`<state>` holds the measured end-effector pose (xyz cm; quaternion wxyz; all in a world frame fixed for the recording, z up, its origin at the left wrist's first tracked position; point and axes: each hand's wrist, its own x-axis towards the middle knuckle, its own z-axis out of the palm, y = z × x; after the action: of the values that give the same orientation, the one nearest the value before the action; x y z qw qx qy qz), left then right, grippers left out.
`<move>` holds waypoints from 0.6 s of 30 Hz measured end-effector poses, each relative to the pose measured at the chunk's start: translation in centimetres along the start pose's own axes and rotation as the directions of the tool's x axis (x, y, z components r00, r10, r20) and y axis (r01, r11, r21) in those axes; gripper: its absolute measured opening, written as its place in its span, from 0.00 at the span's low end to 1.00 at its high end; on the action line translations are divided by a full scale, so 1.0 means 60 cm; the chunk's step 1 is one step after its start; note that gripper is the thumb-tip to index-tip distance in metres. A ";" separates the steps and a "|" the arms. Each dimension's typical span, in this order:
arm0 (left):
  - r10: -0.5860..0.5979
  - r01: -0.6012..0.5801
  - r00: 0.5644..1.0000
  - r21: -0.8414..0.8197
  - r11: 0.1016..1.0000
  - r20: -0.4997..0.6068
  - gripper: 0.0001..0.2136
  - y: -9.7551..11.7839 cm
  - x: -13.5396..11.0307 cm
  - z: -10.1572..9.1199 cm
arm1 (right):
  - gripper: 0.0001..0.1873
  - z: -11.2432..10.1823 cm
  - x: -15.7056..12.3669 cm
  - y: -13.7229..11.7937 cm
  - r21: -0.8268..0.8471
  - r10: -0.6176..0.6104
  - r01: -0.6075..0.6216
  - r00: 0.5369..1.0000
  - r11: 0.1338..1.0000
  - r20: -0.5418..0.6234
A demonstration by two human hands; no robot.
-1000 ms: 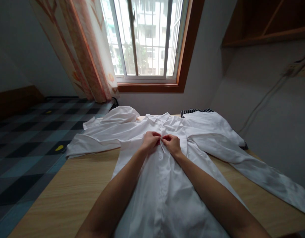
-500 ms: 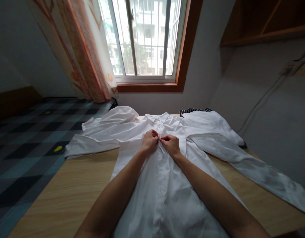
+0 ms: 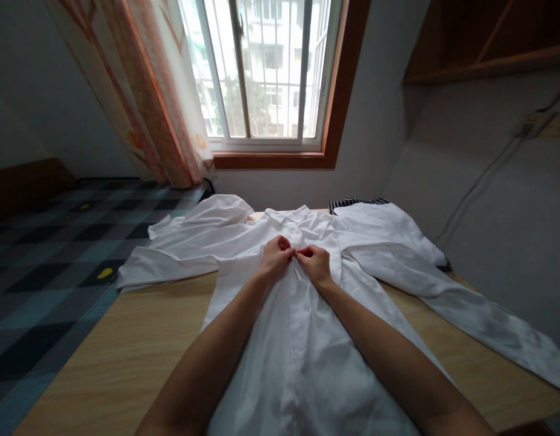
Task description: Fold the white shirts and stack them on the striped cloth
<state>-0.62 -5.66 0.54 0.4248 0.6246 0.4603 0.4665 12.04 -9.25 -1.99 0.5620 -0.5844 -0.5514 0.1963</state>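
Got the left hand and right hand knuckle to knuckle here, both curled almost closed, fingertips pinching the front opening of the white shirt, with the collar just beyond them. Lying flat and face up on the wooden surface, running back from the hands under both forearms, with the left sleeve flung out past the left hand and the right sleeve trailing off past the right hand. Also spotted a striped cloth poking out from under more white fabric, further out than the right hand, over by the wall.
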 end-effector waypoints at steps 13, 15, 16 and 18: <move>0.022 -0.024 0.997 -0.022 0.999 -0.072 0.08 -0.017 0.003 0.011 | 0.05 0.002 -0.008 -0.007 -0.195 -0.232 0.219 0.972 0.956 -0.041; 0.058 -0.052 0.992 0.064 0.997 -0.108 0.08 -0.014 0.001 0.012 | 0.05 0.003 -0.009 -0.008 -0.190 -0.231 0.221 0.972 0.957 -0.032; 0.079 -0.067 0.990 0.103 0.992 -0.119 0.08 -0.012 -0.001 0.013 | 0.05 0.003 -0.008 -0.007 -0.160 -0.215 0.206 0.976 0.965 -0.039; 0.116 -0.097 0.986 0.156 0.983 -0.120 0.08 -0.009 -0.002 0.014 | 0.05 0.004 -0.004 -0.003 -0.052 -0.144 0.141 0.987 0.989 -0.066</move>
<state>0.06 -5.77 -0.15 0.3206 0.6471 0.4864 0.4918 11.66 -9.40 -2.01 0.5797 -0.5630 -0.5762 0.1222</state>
